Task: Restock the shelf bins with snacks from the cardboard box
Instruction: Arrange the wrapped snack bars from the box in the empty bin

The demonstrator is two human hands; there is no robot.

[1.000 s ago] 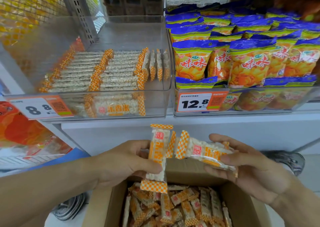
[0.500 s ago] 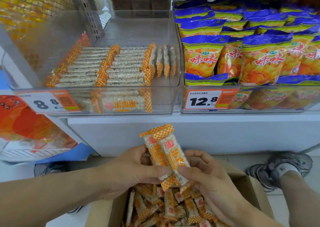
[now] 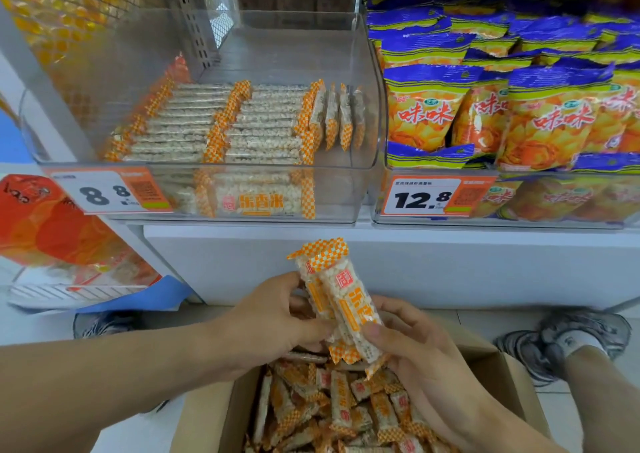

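Your white shelf (image 3: 311, 262) carries two clear plastic bins side by side. The right-hand clear bin (image 3: 519, 222) is packed with blue-and-orange snack bags (image 3: 426, 113) printed 咪咪; its tag reads 12.8. The left-hand clear bin (image 3: 363, 106), tagged 8.8, holds flat rows of rice bars along its left and middle, with bare floor at its back and right wall.

On the floor below the shelf's front edge stands the open brown cardboard box (image 3: 207, 414), full of loose bars.

Your left hand (image 3: 273, 324) and right hand (image 3: 419, 352) meet above the box, both gripping two orange-checked puffed-rice bars (image 3: 341, 300) labelled 乐香米. The bars' long axis points up towards the left-hand bin, which lies above and ahead; your left hand appears slightly nearer it.
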